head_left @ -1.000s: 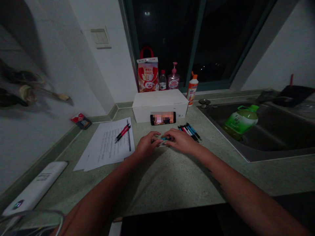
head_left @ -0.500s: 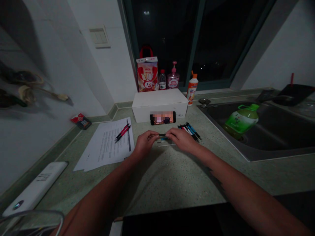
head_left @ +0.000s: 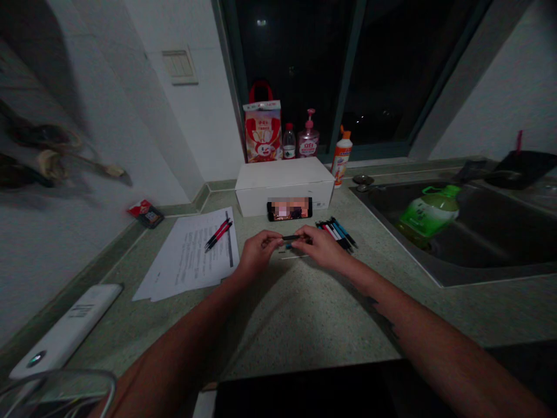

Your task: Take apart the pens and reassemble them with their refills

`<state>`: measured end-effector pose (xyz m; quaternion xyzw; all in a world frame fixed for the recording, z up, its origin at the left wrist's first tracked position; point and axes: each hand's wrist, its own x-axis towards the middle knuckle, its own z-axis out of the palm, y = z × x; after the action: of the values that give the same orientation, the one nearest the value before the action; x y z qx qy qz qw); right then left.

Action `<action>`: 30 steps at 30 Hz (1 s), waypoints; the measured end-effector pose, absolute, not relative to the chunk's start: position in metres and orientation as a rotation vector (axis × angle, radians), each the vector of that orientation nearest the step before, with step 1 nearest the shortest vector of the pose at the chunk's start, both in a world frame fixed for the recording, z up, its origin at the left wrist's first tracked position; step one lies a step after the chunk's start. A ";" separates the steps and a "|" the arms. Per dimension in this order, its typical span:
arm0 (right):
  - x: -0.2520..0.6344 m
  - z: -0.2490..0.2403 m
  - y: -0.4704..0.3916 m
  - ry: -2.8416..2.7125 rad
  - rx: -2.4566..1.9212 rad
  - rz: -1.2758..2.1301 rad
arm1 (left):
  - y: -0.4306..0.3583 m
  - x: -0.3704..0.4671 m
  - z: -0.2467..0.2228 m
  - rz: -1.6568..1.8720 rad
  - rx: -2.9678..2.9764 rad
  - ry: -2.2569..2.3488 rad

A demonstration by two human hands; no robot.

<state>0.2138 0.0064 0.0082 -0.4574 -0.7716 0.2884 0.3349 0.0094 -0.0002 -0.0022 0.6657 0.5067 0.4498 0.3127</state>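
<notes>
Between my two hands a small dark pen part [head_left: 290,237] is held level above the counter. My left hand [head_left: 260,249] pinches its left end, and my right hand [head_left: 321,246] pinches its right end. Just below lie a small blue piece [head_left: 289,246], partly hidden by my right fingers, and a thin white stick [head_left: 294,257]. Several pens [head_left: 337,233] lie side by side to the right of my right hand. Two red and black pens [head_left: 218,235] rest on printed sheets [head_left: 183,258] at the left.
A phone [head_left: 289,209] leans on a white box [head_left: 285,177] behind my hands. Bottles and a red bag [head_left: 263,132] stand further back. At the right, a sink [head_left: 478,232] holds a green bottle [head_left: 430,213]. A white power strip [head_left: 67,328] lies at the left.
The right fingers have shifted slightly right along the dark part, and more of it shows between my hands. The whole view has shifted a little.
</notes>
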 end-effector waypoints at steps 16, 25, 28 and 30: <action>0.212 0.000 0.010 -1.977 -1.141 0.758 | -0.002 0.011 0.000 1.186 1.772 1.311; 0.218 0.008 0.008 -2.097 -1.181 0.571 | 0.003 0.007 -0.004 1.140 1.857 1.398; 0.218 0.009 0.005 -2.239 -1.224 0.601 | 0.003 0.006 -0.004 1.058 2.074 1.532; 0.217 0.009 0.002 -2.350 -1.236 0.623 | 0.004 0.005 -0.006 0.951 2.203 1.587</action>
<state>0.2172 0.0019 0.0090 -0.4435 -0.8433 0.2235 0.2054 0.0052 0.0038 -0.0061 0.7589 0.5470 0.3277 0.1320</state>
